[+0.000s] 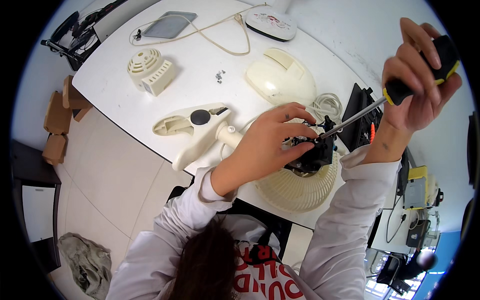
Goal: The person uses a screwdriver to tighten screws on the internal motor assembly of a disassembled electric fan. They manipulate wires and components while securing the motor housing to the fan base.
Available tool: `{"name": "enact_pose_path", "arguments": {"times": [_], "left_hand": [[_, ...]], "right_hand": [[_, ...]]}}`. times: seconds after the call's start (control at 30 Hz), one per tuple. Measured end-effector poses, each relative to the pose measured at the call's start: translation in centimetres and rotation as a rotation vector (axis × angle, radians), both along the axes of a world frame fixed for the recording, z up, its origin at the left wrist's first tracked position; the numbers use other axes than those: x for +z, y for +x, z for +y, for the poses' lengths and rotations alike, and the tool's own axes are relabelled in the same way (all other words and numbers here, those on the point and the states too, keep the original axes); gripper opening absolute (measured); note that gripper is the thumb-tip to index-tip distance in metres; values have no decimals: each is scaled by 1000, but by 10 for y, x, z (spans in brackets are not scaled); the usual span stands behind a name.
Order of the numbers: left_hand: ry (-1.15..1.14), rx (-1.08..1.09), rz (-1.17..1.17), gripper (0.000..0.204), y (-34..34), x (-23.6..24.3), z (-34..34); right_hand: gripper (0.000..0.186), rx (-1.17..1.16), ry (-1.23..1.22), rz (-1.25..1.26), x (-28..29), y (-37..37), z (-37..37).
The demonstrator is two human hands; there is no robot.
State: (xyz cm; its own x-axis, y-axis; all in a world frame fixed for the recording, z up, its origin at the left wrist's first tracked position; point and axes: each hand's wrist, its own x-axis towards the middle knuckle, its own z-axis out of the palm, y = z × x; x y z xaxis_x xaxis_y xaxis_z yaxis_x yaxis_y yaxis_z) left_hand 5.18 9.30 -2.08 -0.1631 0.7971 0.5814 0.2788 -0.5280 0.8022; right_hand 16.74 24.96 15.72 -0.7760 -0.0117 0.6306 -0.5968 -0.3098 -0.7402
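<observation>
My right hand (417, 80) is closed around the black and yellow handle of a screwdriver (361, 114). Its metal shaft slants down to the left, and the tip meets a black motor unit (315, 157). My left hand (280, 135) rests on that unit, thumb and fingers bent around its upper edge near the screwdriver tip; whether they pinch a small part there is hidden. Beneath the motor lies a cream, ribbed fan cage (300, 192). Beside my left forearm is the cream fan stand (200, 127) with a dark round knob.
Small screws (220, 76) lie mid-table. Around them are a vented cream cover (150, 70), a smooth cream housing (281, 77), a grey tray (170, 25) and a loose power cord (215, 42). A floral white base (271, 22) stands at the back, a coiled cable (327, 106) behind the motor.
</observation>
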Motion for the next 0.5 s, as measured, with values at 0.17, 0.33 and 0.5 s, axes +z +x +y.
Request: {"name": "enact_pose_path", "arguments": {"times": [0.17,0.33,0.5], "left_hand": [[-25,-10,-5,21,-2,-1,0],[-31,-18,0,21,-2,-3,2],[-23,-19,6,21,-4,-4,2]], "right_hand": [[45,-504,59,-27,7,25,-37],[45,-515,74,-27,7,38,-41],[48,-301,32,1,10,27,-30]]}}
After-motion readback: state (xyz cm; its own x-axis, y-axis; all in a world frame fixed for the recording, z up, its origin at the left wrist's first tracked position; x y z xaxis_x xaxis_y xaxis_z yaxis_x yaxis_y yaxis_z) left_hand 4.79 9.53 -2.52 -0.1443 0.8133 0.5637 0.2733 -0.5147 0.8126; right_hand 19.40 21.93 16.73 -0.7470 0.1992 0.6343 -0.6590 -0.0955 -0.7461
